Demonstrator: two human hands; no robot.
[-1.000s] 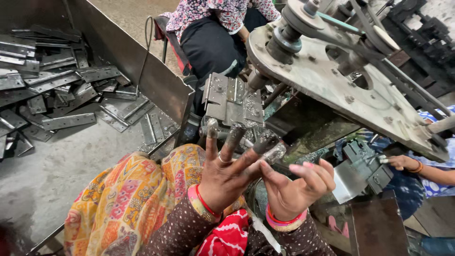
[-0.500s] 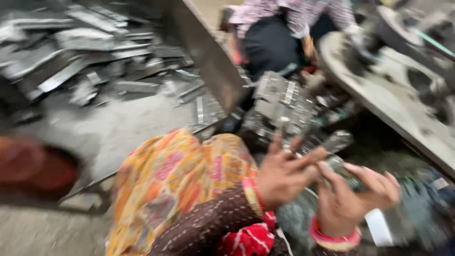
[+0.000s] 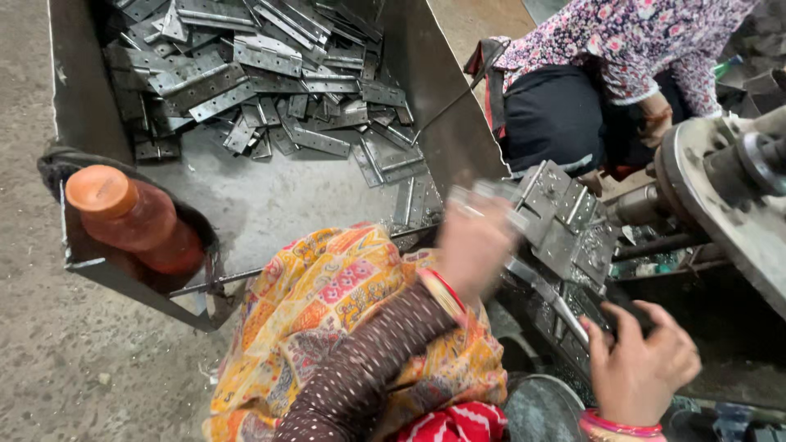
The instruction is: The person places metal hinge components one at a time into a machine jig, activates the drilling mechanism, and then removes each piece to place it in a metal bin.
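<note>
My left hand (image 3: 475, 241) is smeared by motion, so I cannot tell whether its fingers are closed; a pale strip of metal (image 3: 483, 200) shows at the fingertips, though I cannot make out if it is gripped or only touched. Just beyond that hand sits a stack of flat metal hinge plates (image 3: 565, 221) on the press bed. My right hand (image 3: 643, 364) is lower and nearer me, fingers spread and curled over the dark edge of the machine (image 3: 573, 319), holding nothing I can see; what lies under its palm is hidden. The machine's heavy wheel (image 3: 720, 196) is cut off at the right edge. Well away to the left of my left hand, a steel bin (image 3: 246, 196) holds a loose heap of hinge blanks (image 3: 262, 74), its top cropped. An orange plastic bottle (image 3: 131, 217) lies tucked at the bin's near corner, no label visible. Another person in a floral top (image 3: 622, 41) crouches beyond the plates, their upper part out of frame
</note>
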